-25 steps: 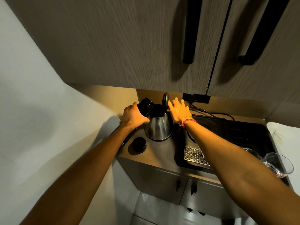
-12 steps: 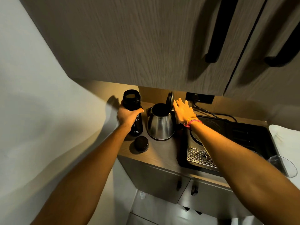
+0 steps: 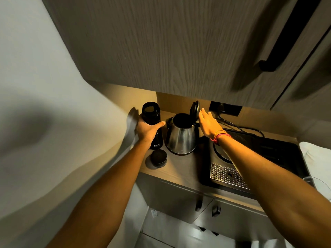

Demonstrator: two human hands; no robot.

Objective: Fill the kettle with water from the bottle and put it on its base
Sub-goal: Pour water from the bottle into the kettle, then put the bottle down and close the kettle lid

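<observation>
Head view: table under dark cupboards. Left hand clamped on the upright, uncapped bottle; beside it, the kettle, lid up. Right hand, fingers spread, beside the lid. Base below the right wrist, vacant; pouring progress unclear.

Grey wood-grain upper cabinets w/ long black handle hang over the wooden counter. Black tray on counter has a perforated metal drip grate at its front edge. Black wall socket w/ cable behind. Clear glass at far right edge, next to white cloth.
</observation>
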